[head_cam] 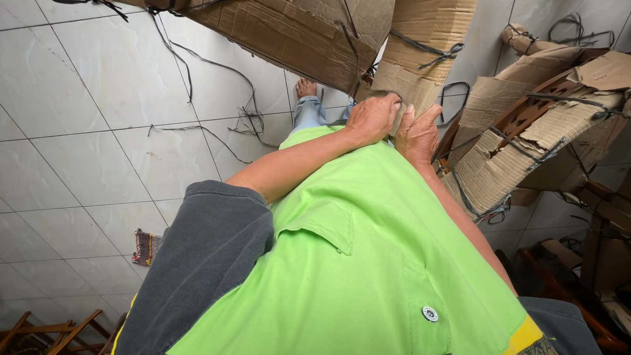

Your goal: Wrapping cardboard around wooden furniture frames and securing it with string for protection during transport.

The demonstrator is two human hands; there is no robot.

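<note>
At the far left, the white tiled floor [79, 131] carried loose black strapping cords [217, 125], and a small patterned cloth [146, 247] lay by the person's grey sleeve [204, 263]. Wooden frame pieces [46, 332] showed in the bottom left corner. Near the top centre a large cardboard-wrapped piece [289, 33] hung over the floor, bound with black cord.

The bright green shirt [368, 263] filled the middle of the view, and a bare foot [305, 87] showed just beyond it on the tiles. The left hand [372, 118] was curled, knuckles up, its fingers bent over the lower edge of the cardboard-wrapped bundle [420, 52], gripping the cardboard there. That bundle stood directly in front of the person, just above the two hands, tied round with black cord [427, 49].

The right hand [417, 135] lay just beside the left, touching the same lower edge of the bundle. Its thumb stuck out and the fingers pressed against the cardboard, but whether they actually closed round it could not be told.

Further right, another wrapped piece [526, 138] leaned at a tilt, its cardboard torn so that brown wooden slats [532, 108] showed through. More dark wooden parts [591, 263] stood along the right edge.
</note>
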